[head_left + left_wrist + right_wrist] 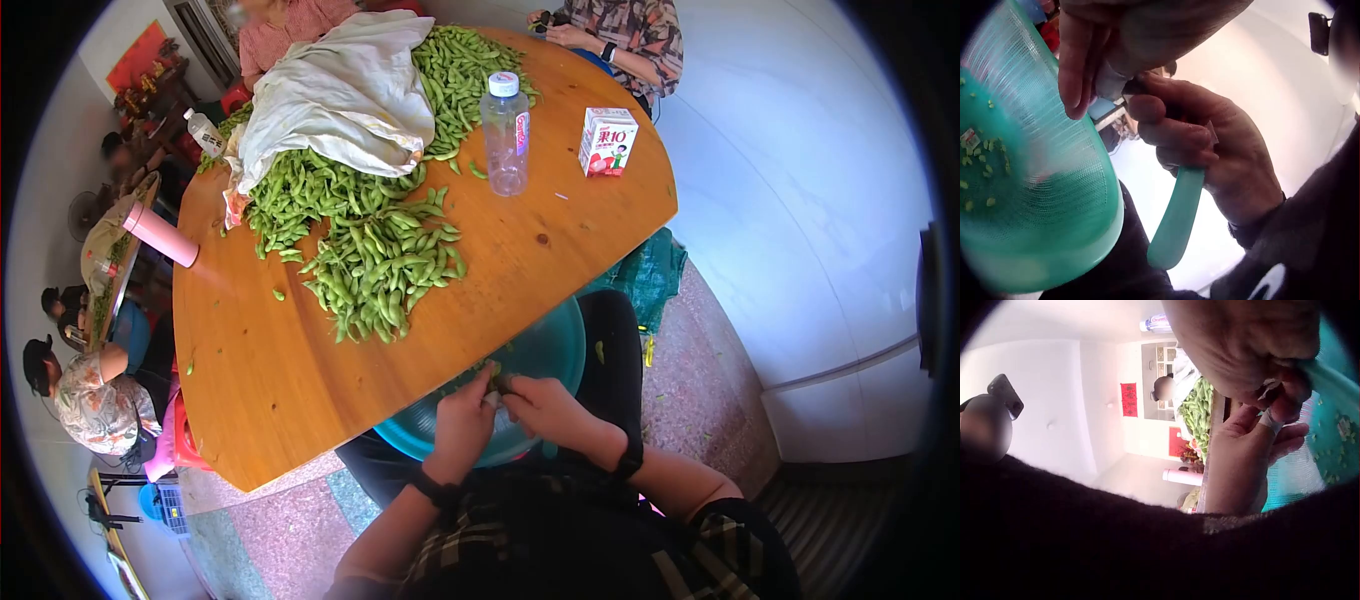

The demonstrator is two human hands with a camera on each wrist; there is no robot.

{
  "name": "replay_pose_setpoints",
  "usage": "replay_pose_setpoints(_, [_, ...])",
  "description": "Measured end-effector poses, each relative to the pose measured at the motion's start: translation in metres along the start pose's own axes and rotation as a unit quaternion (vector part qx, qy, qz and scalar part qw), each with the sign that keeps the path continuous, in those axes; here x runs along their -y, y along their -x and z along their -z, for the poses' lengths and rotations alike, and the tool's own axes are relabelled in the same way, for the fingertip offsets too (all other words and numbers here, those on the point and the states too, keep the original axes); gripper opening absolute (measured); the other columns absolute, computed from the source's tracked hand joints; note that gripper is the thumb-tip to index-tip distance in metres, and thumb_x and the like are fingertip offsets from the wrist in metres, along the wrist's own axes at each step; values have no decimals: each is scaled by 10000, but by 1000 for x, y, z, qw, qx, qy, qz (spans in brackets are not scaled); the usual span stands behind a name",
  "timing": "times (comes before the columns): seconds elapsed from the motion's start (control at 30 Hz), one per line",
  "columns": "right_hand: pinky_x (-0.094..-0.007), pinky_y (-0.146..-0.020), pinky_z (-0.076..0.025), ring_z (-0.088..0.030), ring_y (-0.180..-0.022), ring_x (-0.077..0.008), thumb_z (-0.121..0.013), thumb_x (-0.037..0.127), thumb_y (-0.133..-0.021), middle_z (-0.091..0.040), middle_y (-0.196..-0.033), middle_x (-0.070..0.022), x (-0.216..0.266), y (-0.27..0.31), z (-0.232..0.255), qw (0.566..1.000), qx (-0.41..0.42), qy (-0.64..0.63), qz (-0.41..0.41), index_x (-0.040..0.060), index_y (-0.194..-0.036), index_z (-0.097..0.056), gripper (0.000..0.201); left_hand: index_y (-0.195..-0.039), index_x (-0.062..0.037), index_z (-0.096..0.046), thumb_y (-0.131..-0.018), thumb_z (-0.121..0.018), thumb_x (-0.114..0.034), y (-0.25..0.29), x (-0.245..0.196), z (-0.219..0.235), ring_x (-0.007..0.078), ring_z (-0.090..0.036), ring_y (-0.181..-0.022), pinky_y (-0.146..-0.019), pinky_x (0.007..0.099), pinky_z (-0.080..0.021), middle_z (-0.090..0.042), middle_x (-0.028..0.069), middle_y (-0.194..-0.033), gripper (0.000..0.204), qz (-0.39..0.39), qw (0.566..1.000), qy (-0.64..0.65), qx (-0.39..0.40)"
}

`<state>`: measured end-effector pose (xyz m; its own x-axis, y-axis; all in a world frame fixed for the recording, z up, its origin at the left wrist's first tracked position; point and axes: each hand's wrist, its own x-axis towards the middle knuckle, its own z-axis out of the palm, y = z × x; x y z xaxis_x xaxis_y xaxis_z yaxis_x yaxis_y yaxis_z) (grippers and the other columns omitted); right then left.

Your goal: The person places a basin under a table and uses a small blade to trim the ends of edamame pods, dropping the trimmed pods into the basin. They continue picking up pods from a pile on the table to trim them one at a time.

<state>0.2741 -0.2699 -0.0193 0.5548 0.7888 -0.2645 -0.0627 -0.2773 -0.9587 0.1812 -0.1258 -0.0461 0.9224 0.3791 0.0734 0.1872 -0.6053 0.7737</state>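
Over a teal basin [567, 345], my left hand [465, 422] and right hand [550, 408] meet at the fingertips. The left pinches a green soybean pod [495, 369]; white wrapping [1110, 82] covers its thumb. Curled fingers of the right hand [1210, 134] grip a tool by its flat green handle [1177, 219], which sticks out below the fist. The tool's working end lies between the two hands, mostly hidden, so I cannot tell its kind. Loose shelled beans [988, 167] lie scattered on the basin's bottom, beside a small white-and-red scrap [969, 139].
The wooden table [560, 240] overhangs the basin's far side. On it are a heap of soybean pods [380, 265], a pale cloth [340, 100], a clear bottle [506, 140], a drink carton [606, 142] and a pink tumbler [160, 235]. Other people sit around.
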Motion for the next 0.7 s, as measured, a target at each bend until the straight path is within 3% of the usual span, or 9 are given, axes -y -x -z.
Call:
replay_pose_setpoints(0.17, [-393,-578,-473,-611,-593,-304,-537,100,-950,-612,-738,-194,-7,1,1,998,-20,41,30,-31,-951,-560,133,-1279,-67,-620,-841,-639,-47,-2,1,-5,386,-681,-895,-783,425,-556,-688,225,-1020,439,-14,1000,0,0])
replay_pose_setpoints(0.23, [-430,-644,-477,-616,-688,-383,-543,90,-939,-610,-780,-243,-21,-2,-1,983,-72,85,147,-30,-971,-570,127,-1275,-62,-623,-843,-640,-45,-1,0,-7,389,-681,-896,-781,415,-560,-687,229,-1024,433,-14,1000,-7,-3])
replay_pose_setpoints(0.27, [-430,-644,-477,-616,-688,-383,-543,90,-939,-610,-780,-243,-21,-2,-1,983,-73,86,147,-30,-971,-570,127,-1274,-58,-627,-846,-645,-44,-2,-2,-4,351,-700,-881,-771,389,-564,-695,219,-1010,429,11,999,30,15])
replay_pose_setpoints(0.37, [-442,-678,-485,-634,-728,-370,-539,87,-938,-628,-795,-223,-20,-3,1,984,-73,75,147,-28,-974,-574,125,-1267,-38,-636,-868,-649,-44,-3,-6,2,268,-726,-847,-755,335,-570,-716,185,-996,399,60,992,99,47])
replay_pose_setpoints(0.47, [-384,-613,-477,-628,-657,-264,-540,96,-943,-640,-763,-146,-23,-3,1,988,-76,17,132,-14,-956,-581,119,-1285,-9,-622,-916,-628,-53,-3,-1,3,206,-726,-839,-745,301,-576,-726,148,-1007,372,115,966,219,76])
replay_pose_setpoints(0.53, [-276,-621,-443,-565,-687,-131,-545,93,-934,-586,-761,-23,-17,-3,7,997,-15,-69,-19,22,-946,-615,100,-1310,3,-602,-944,-607,-61,-4,5,6,189,-720,-849,-743,295,-581,-722,133,-1020,371,142,938,304,90])
replay_pose_setpoints(0.6, [-265,-609,-432,-554,-678,-120,-547,99,-934,-576,-760,-5,-10,-2,14,988,8,-134,-79,31,-926,-611,93,-1345,23,-548,-998,-553,-107,-6,11,11,229,-709,-861,-706,307,-587,-693,143,-1036,371,214,863,432,147])
replay_pose_setpoints(0.63, [-254,-598,-421,-542,-668,-108,-549,105,-935,-567,-759,12,-8,-2,16,970,32,-199,-138,41,-906,-608,92,-1345,23,-548,-998,-553,-107,-8,14,12,229,-709,-861,-706,307,-587,-693,143,-1036,371,213,864,432,147])
replay_pose_setpoints(0.7, [-272,-565,-422,-551,-624,-130,-546,112,-945,-572,-727,-15,-15,-3,15,975,26,-187,-119,36,-928,-597,94,-1356,27,-495,-1009,-522,-141,-11,18,10,193,-667,-828,-640,290,-559,-664,114,-992,387,226,843,452,183])
